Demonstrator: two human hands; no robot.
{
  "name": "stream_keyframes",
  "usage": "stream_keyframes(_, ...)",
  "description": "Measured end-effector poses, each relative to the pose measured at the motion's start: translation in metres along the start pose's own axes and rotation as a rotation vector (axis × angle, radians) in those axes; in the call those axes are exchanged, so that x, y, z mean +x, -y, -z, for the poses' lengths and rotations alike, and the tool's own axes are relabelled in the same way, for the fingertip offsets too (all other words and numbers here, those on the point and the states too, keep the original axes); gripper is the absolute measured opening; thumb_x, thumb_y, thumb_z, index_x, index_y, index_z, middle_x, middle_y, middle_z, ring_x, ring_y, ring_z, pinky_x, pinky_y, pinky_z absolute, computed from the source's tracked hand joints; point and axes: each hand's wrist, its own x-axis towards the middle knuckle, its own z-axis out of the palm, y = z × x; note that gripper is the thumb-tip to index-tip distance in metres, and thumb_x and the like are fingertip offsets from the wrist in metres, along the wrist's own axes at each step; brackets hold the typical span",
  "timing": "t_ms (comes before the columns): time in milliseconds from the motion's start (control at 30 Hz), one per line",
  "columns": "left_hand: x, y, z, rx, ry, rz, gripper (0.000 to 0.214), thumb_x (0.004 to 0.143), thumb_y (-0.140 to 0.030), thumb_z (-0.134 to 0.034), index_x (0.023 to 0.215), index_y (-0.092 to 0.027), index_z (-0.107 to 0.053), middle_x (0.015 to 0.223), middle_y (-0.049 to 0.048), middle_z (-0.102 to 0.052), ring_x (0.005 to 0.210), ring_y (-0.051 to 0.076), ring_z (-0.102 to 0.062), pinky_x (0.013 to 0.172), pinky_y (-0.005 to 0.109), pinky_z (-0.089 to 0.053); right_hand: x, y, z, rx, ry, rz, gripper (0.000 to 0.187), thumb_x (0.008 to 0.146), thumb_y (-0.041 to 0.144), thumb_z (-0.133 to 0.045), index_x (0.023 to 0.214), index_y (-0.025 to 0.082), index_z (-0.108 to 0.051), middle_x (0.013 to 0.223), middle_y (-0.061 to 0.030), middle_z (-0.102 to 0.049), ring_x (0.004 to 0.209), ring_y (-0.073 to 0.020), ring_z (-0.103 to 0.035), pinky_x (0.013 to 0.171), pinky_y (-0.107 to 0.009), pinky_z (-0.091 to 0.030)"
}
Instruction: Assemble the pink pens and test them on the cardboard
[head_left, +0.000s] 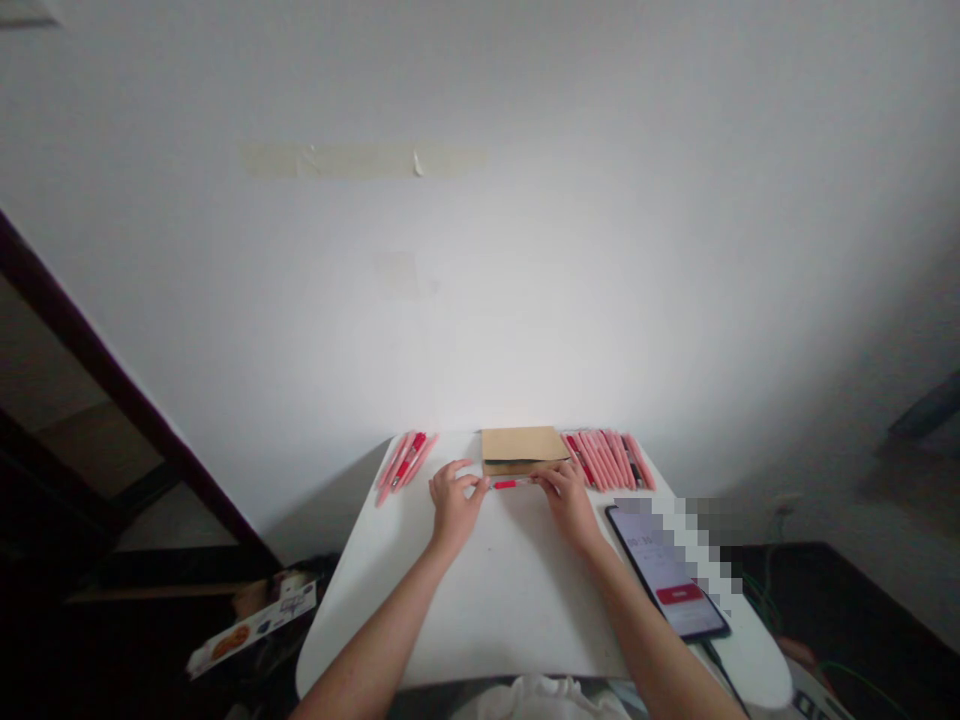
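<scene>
A slim pen with a red middle point(506, 485) lies level between my two hands, just in front of a brown cardboard box or notebook point(523, 442). My left hand point(456, 505) pinches its left end between thumb and finger, the other fingers curled above. At its right end, the fingertips of my right hand point(568, 503) are closed, partly hiding that tip. A small group of pink pens point(405, 462), one with a red part, lies beyond my left hand. Several more pink pens point(606, 460) lie side by side at the right, some with red or black parts.
The white table point(480, 610) has rounded front corners and stands against a pale wall point(525, 250). A phone point(664, 570) with a cable lies by my right forearm, partly covered by a pixelated patch. A printed package point(251, 630) sits low on the left, off the table.
</scene>
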Motion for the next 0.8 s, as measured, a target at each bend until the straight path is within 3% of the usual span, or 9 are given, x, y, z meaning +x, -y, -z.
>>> stream_keyframes(467,-0.0022,0.0027,-0.0048,-0.155,0.013,-0.014,0.003,0.080,-0.021,-0.070,0.078,-0.023,-0.072,0.117,0.0075,-0.063,0.115,0.026,-0.056,0.105,0.050,-0.044,-0.0010,-0.0024,-0.0041,-0.027,0.001,-0.040,0.026,0.094,0.028,-0.051,0.086,0.025,-0.076,0.088,-0.0088,-0.064,0.098,-0.0262,-0.050,0.090,-0.040,-0.042)
stream_keyframes(800,-0.0003,0.0016,-0.0018,-0.061,0.014,-0.004,0.001,0.077,-0.024,-0.074,0.077,-0.025,-0.074,0.117,0.0065,-0.061,0.115,0.027,-0.055,0.104,0.051,-0.044,-0.0004,-0.0035,-0.0009,0.016,0.036,-0.060,0.029,0.093,0.027,-0.048,0.087,0.025,-0.076,0.091,-0.0090,-0.066,0.096,-0.0259,-0.051,0.089,-0.041,-0.042)
